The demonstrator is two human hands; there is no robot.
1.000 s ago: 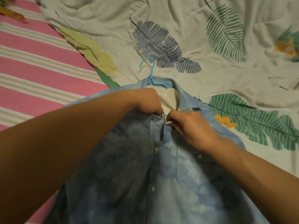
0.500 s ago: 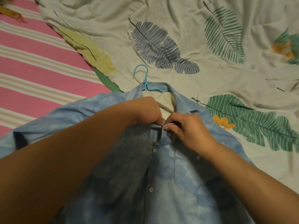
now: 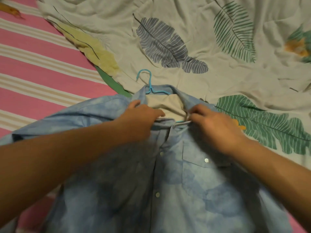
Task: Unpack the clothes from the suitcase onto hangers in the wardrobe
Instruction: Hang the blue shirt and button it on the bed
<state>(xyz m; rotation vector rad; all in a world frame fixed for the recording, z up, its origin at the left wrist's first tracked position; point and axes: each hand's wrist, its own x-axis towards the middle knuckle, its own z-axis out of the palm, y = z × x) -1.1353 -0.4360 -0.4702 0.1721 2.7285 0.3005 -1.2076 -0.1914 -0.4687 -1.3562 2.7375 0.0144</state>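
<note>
Blue shirt (image 3: 168, 190), on a blue hanger (image 3: 149, 84), lying on the bed at six o'clock: light, limp cotton. Left hand (image 3: 139, 121) and right hand (image 3: 217, 126) pinch the collar edges; best lifted by the hanger hook.

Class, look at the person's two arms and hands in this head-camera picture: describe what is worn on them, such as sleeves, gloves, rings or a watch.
Both forearms are bare right up to the picture's edge, with no sleeve showing. The left hand and the right hand wear no gloves, and no watch or bracelet shows at either wrist. The hands are a little blurred, so a thin ring cannot be ruled out.
</note>
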